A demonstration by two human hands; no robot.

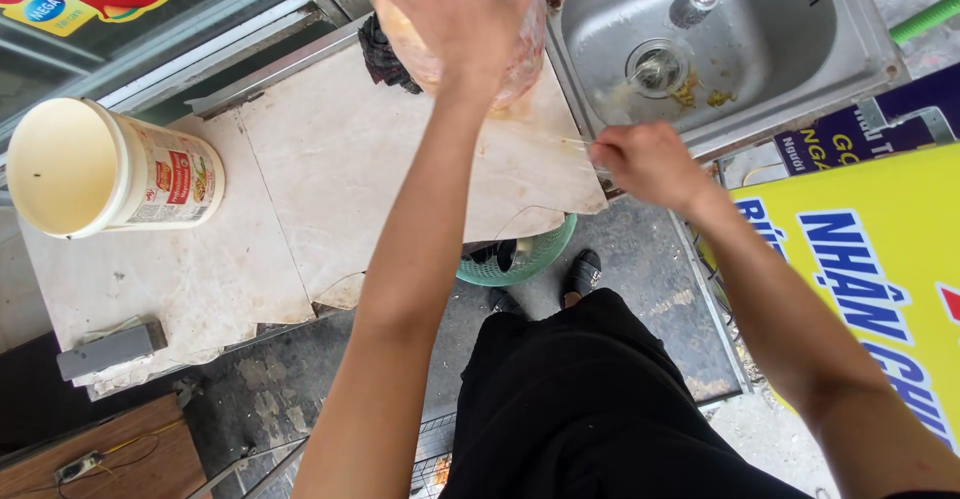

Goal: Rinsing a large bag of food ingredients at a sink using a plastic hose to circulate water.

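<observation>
A cream round plastic tub (75,167) lies on its side at the left of your pale tiled table (330,159). Your left hand (455,9) presses, fingers spread, on a clear plastic bag of pale food (520,59) at the table's far edge. Your right hand (650,164) pinches a thin strip (575,142), beside the steel sink (800,49).

One view only, from a head-worn cam looking nearly straight down over the person's own arms. Close range: left hand (455,9) at top centre, right hand (648,164) mid-right, both within arm's reach. Counter (300,199) fills the left, sink (700,39) the top right, floor below. No 2nd view to overlap.
</observation>
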